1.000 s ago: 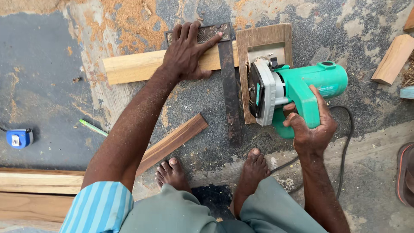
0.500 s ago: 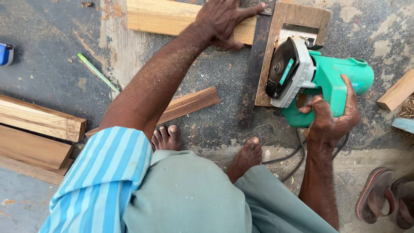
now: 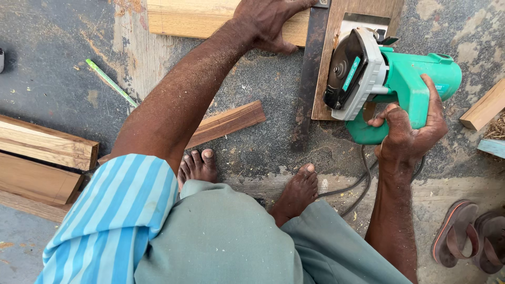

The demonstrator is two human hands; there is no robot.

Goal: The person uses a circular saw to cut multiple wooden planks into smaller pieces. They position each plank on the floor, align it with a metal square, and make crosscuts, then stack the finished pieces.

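Observation:
My right hand [image 3: 407, 129] grips the handle of a green circular saw [image 3: 389, 79] with a black blade guard, sitting on a wooden base board [image 3: 336, 16]. My left hand [image 3: 268, 21] presses flat on a pale wooden plank [image 3: 194, 18] at the top of the view. A dark metal straightedge [image 3: 310, 79] lies between the plank and the saw base, beside my left hand. My bare feet [image 3: 297, 192] rest on the dusty floor below.
A short brown wood strip [image 3: 226, 123] lies near my left foot. Stacked planks [image 3: 42, 158] sit at the left. A green pencil [image 3: 110, 81], a wood block [image 3: 484, 108] and sandals [image 3: 471, 236] lie around; the saw's cord [image 3: 352, 189] trails by my right foot.
The view has tilted down and closer, so plank and saw sit higher in frame. My hands keep their holds on plank and saw; the saw sits tilted on its base.

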